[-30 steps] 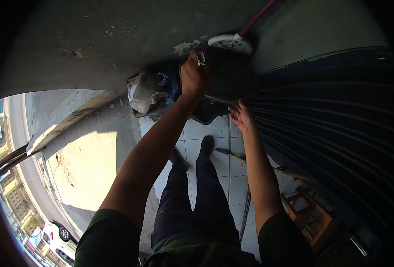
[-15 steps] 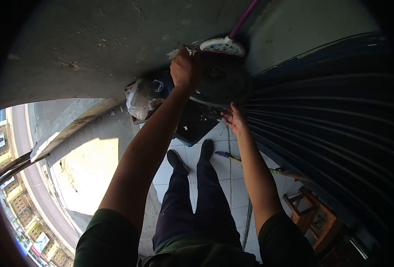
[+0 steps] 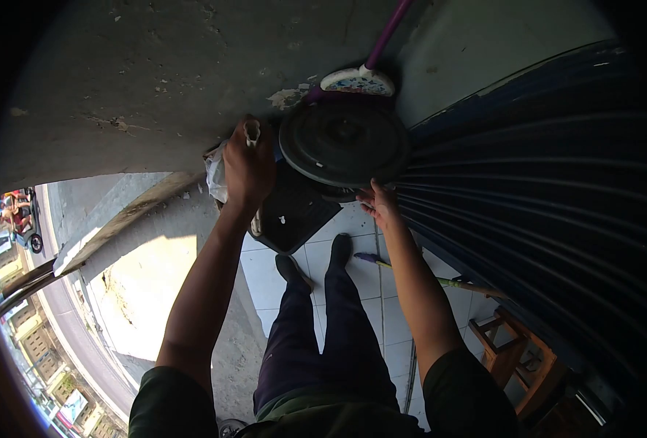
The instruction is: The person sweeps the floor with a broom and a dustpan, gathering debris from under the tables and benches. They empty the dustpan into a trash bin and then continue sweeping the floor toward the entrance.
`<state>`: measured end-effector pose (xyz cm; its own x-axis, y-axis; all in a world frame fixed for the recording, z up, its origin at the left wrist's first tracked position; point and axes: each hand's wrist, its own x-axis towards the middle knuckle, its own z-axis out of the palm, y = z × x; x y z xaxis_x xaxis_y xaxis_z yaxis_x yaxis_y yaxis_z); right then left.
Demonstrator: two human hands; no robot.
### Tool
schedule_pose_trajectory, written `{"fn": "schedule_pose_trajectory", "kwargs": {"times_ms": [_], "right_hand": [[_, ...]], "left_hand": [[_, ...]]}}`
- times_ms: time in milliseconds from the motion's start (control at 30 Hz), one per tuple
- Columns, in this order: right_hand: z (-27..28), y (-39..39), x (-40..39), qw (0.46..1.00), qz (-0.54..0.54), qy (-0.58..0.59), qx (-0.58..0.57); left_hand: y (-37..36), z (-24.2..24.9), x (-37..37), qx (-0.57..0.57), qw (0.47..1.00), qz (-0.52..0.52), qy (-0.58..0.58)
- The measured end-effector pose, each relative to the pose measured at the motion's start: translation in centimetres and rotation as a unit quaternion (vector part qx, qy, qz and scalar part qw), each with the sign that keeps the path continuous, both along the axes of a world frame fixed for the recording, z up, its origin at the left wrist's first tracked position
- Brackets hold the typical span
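Head view: left hand (image 3: 248,166) is clenched around a small pale object (image 3: 252,132) whose kind I cannot tell, held just above the open dark bin (image 3: 288,215) on the tiled floor (image 3: 358,281). Right hand (image 3: 379,204) grips the lower edge of the round dark lid (image 3: 343,141), which is tilted up off the bin. A white plastic bag (image 3: 216,179) sits beside the bin; a blue roller shutter (image 3: 535,182) stands at right.
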<state>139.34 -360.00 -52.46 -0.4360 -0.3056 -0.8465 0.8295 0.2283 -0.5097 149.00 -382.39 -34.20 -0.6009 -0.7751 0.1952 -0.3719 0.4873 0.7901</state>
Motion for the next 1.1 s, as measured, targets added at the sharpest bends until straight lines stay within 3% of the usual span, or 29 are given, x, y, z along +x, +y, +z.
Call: {"fn": "schedule_pose_trajectory", "kwargs": {"times_ms": [67,333,400,467,533,633,733,833,900,967,1100], "right_hand": [[-1.7,1.0,0.7,1.000,0.011,-0.019,0.006],[-7.3,4.4,2.1,0.989,0.110,-0.065,0.078],[-8.0,6.8,2.8,0.945,0.264,0.124,0.151],[-6.3,11.0,3.1,0.786,0.483,0.306,0.236],[-4.1,16.2,3.4,0.676,0.588,0.341,0.286],[0.3,23.3,3.2,0.450,0.749,0.329,0.358],[3.6,27.4,2.8,0.297,0.832,0.243,0.402],[2.8,29.3,3.4,0.270,0.805,0.320,0.419],[0.4,30.5,3.4,0.272,0.811,0.264,0.446],[0.6,29.0,2.8,0.328,0.792,0.280,0.432],[2.1,25.5,5.4,0.378,0.741,0.337,0.441]], "left_hand": [[0.0,0.0,3.2,0.027,0.998,-0.019,0.047],[1.2,-0.2,13.5,0.129,0.990,-0.050,0.034],[1.2,0.2,15.0,0.138,0.988,-0.046,0.040],[1.4,0.8,16.1,0.183,0.980,-0.023,0.074],[1.6,1.1,17.5,0.188,0.979,-0.010,0.078],[1.9,1.3,19.4,0.195,0.977,0.009,0.085],[2.6,1.5,21.3,0.177,0.982,0.011,0.067],[3.1,1.1,23.0,0.175,0.983,0.021,0.043],[3.6,1.3,23.9,0.176,0.983,0.026,0.038],[3.8,1.2,25.0,0.171,0.985,0.031,0.014],[4.1,1.1,27.4,0.174,0.984,0.023,0.016]]}}
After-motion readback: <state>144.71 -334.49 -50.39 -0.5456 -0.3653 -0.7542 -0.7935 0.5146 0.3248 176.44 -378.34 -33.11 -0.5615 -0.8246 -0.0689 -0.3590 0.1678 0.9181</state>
